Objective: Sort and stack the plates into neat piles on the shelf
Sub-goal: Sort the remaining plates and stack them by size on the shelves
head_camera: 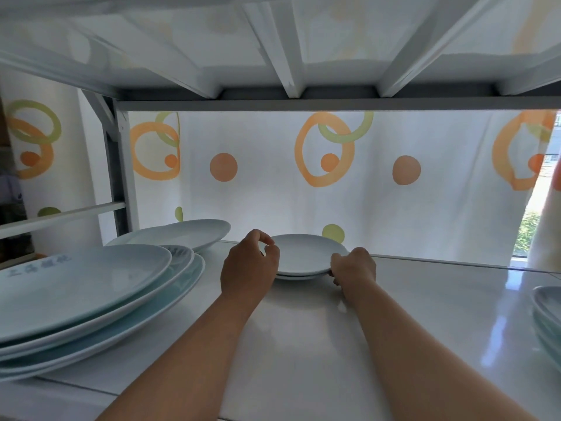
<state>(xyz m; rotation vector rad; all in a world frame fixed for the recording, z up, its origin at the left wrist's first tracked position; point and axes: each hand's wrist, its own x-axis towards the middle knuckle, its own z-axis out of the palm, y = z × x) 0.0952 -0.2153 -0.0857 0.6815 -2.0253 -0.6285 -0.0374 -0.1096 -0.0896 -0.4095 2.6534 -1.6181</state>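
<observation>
Two small pale plates (306,253) lie stacked at the back middle of the white shelf (440,299). My left hand (249,265) holds the stack's left rim, thumb and fingers curled over the top edge. My right hand (353,268) grips the right rim, fingers under the plates. A pile of large pale blue plates (91,296) sits unevenly at the near left; the top one bears blue lettering. Behind it lies another large plate (182,233).
More stacked plates (548,317) show at the right edge. A white shelf board with ribs (288,56) hangs low overhead. A curtain with orange and green rings (328,153) closes the back. A metal upright (121,165) stands at the left.
</observation>
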